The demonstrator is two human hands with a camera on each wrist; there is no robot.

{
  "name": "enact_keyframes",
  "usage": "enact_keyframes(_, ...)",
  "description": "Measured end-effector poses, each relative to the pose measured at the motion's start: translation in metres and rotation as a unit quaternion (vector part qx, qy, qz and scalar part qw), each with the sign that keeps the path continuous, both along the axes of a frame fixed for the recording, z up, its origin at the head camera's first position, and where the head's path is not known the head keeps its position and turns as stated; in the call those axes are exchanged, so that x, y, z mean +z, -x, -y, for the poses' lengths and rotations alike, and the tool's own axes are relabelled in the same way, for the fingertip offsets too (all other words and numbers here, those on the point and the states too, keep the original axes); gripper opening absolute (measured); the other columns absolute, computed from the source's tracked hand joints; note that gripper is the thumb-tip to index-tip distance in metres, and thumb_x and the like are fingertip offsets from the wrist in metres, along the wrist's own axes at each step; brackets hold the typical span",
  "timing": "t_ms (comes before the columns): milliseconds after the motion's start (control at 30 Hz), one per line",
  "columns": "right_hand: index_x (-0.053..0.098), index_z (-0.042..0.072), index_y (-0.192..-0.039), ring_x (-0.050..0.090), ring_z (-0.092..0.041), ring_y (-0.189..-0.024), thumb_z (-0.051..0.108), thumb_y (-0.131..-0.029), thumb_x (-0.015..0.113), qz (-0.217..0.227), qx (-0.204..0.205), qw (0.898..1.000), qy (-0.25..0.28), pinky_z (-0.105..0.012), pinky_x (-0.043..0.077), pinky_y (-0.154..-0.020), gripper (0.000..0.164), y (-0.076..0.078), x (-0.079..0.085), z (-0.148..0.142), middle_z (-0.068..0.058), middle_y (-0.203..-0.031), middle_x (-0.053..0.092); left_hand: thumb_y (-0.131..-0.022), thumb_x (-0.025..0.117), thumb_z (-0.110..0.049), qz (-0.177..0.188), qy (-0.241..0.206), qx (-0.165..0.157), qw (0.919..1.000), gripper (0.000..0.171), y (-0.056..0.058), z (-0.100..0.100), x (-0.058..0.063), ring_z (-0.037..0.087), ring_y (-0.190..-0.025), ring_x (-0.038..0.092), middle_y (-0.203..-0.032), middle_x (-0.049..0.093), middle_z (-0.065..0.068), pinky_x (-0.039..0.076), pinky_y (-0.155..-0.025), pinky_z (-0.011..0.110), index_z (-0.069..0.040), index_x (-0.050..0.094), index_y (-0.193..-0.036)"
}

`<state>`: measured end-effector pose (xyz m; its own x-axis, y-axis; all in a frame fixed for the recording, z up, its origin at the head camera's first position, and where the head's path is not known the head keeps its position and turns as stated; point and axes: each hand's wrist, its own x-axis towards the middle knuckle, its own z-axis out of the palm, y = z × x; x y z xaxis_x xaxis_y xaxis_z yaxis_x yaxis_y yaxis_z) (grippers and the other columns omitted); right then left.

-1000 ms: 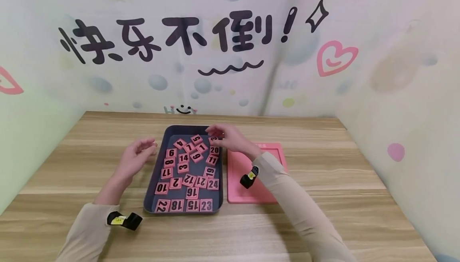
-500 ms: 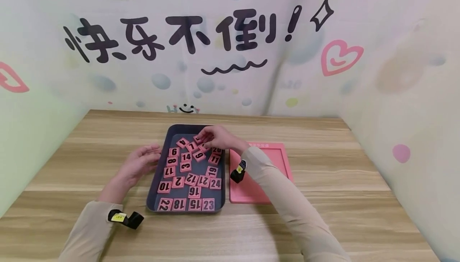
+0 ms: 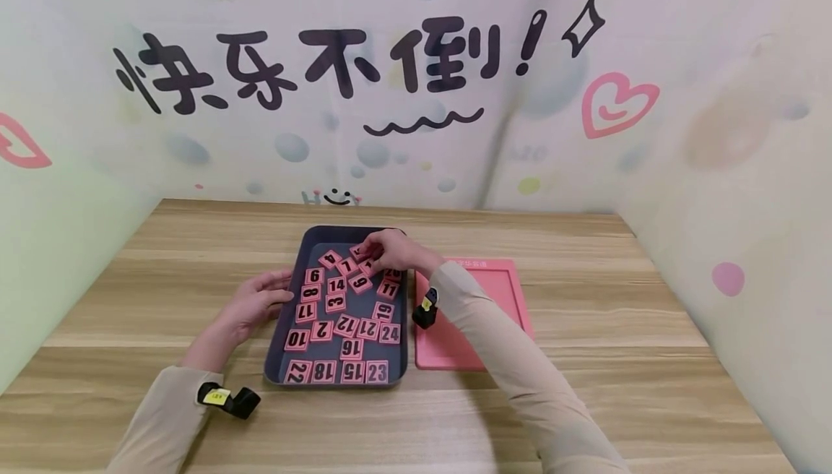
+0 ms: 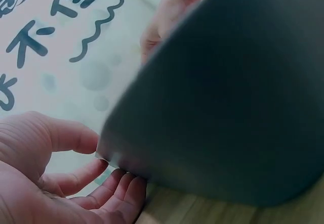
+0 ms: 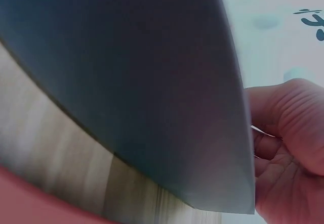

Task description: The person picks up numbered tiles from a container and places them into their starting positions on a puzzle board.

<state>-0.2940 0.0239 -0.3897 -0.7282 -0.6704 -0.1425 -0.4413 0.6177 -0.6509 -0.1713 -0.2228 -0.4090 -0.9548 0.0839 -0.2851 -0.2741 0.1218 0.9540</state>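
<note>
Touching the tray's outer edge (image 3: 276, 350), left hand (image 3: 255, 303) is loose; right hand (image 3: 394, 251) reaches inside, grip unclear.

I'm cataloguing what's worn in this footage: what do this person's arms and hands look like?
The long beige fabric left sleeve and matching right sleeve reach the wrists. Each cuff carries a black, boxy wrist camera, strapped on, with a yellow label. The left hand and right hand wear no gloves.
</note>
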Motion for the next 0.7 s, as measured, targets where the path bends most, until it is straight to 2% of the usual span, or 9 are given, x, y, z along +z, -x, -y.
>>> enact_keyframes(233,0.065,0.006,-0.110,0.058,-0.016,-0.091,0.003,-0.082,0.070,-0.014,0.009,0.999,-0.029,-0.025,0.048,-0.079,0.029,0.0026,0.0004,0.0019,-0.007,-0.103,0.065,-0.093,0.053,-0.005,0.002,0.002,-0.001,1.0000,0.057,0.0003,0.0020,-0.0022,0.005,-0.096,0.052,-0.141,0.036,0.026,0.045,-0.080,0.026,0.007,0.027,-0.142)
enact_keyframes(700,0.066,0.008,-0.106,0.052,-0.013,-0.084,0.006,-0.080,0.073,-0.081,0.033,0.992,-0.092,-0.023,0.044,-0.075,0.028,0.0024,-0.0032,0.0054,-0.003,-0.095,0.062,-0.093,0.051,-0.005,-0.001,0.004,-0.009,1.0000,0.057,-0.0004,0.0028,-0.0004,0.005,-0.096,0.052,-0.140,0.035,0.027,0.045,-0.081,0.025,0.007,0.026,-0.143)
